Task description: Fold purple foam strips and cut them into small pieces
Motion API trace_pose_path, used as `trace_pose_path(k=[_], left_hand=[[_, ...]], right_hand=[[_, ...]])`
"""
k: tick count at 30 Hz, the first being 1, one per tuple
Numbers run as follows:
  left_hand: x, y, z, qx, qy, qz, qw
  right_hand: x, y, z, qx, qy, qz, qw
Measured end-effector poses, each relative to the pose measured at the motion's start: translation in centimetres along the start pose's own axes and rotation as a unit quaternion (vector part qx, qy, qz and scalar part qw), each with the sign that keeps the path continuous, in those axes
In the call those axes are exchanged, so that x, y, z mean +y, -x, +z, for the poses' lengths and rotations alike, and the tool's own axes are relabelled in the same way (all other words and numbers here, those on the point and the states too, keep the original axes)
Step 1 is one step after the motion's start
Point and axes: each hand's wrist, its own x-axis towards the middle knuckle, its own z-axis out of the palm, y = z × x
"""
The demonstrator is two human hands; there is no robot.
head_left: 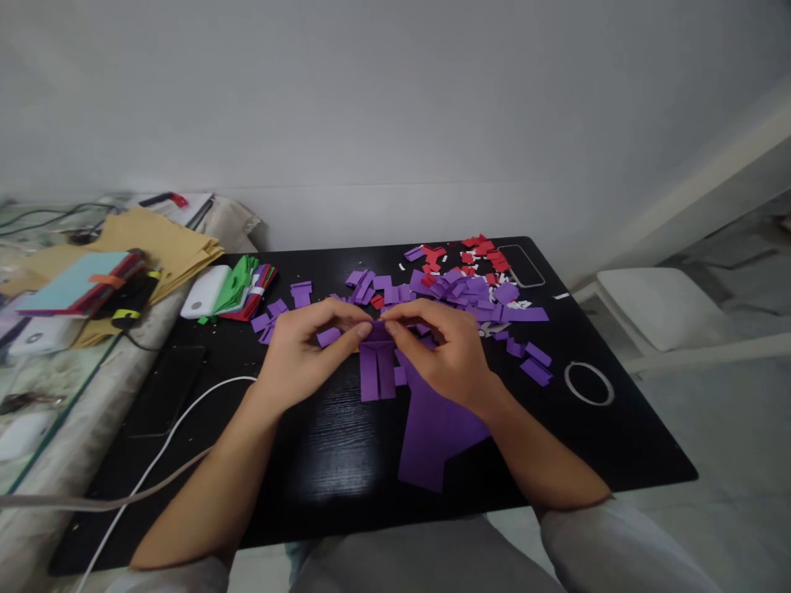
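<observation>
Both hands pinch the top edge of a folded purple paper piece [377, 372] at the middle of the black table [334, 502]. My left hand [312, 342] grips its upper left corner between thumb and fingers, and my right hand [442, 346] its upper right corner. The lower part hangs towards me as two flaps with a slit between them. Beneath and beside my right hand lies a large purple sheet [432, 432]. Small purple paper pieces [463, 290] are scattered behind the hands, partly hidden by them.
Red scraps [485, 249] lie at the back right, near a phone-shaped frame [522, 265]. A white ring [589, 384] is at the right. Green paper [238, 284], a white device [207, 291], a dark phone [166, 389] and a white cable [179, 420] occupy the left.
</observation>
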Motion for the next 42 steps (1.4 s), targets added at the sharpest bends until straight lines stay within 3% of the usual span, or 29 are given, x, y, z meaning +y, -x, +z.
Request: trace_pose_path(k=[10, 14, 19, 23, 28, 34, 42], left_hand=[[0.9, -0.2, -0.8, -0.069, -0.073, 0.028, 0.995], [0.6, -0.3, -1.0, -0.127, -0.072, 0.042, 0.988], [0.5, -0.5, -1.0, -0.161, -0.045, 0.035, 0.985], [0.2, -0.5, -1.9, -0.125, -0.009, -0.002, 0.992], [-0.4, -0.4, -2.5, -0.087, 0.003, -0.028, 0.996], [-0.1, -0.6, -1.1, -0.122, 0.018, -0.049, 0.991], [-0.1, -0.5, -0.7, -0.181, -0.003, -0.078, 0.980]], right_hand=[[0.3, -0.4, -0.7, -0.091, -0.028, 0.030, 0.995], [0.2, -0.4, -0.8, -0.145, -0.038, 0.045, 0.988], [0.4, -0.5, -1.0, -0.195, -0.062, 0.074, 0.976], [0.7, -0.9, -2.2, -0.186, -0.071, 0.091, 0.976], [1.0, -1.2, -2.6, -0.103, -0.116, 0.117, 0.981], [1.0, -0.9, -0.9, -0.163, -0.125, 0.120, 0.971], [1.0, -0.8, -1.0, -0.209, -0.074, 0.125, 0.967]])
